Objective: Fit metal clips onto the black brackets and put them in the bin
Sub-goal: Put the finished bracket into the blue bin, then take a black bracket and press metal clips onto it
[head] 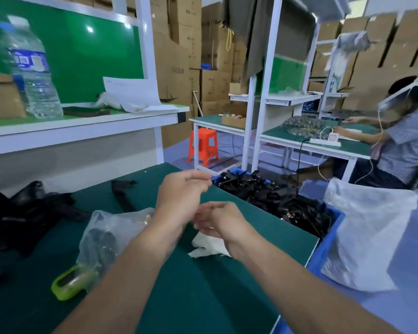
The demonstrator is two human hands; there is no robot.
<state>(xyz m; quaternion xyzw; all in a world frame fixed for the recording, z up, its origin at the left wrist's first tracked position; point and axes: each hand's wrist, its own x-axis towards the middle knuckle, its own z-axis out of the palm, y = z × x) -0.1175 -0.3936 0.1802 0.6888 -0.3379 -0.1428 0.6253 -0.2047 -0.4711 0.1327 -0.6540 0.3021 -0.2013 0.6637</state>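
Above the worktop (203, 297), your left hand (181, 189) curls, pinch unclear; your right hand (221, 221) hangs loose. Light, stiff brackets (123, 195) lie leftward, more filling the bin (323, 249); grip their bodies.

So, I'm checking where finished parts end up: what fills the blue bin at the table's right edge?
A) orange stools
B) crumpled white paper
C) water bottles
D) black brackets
D: the blue bin beside the green table is heaped with black brackets.
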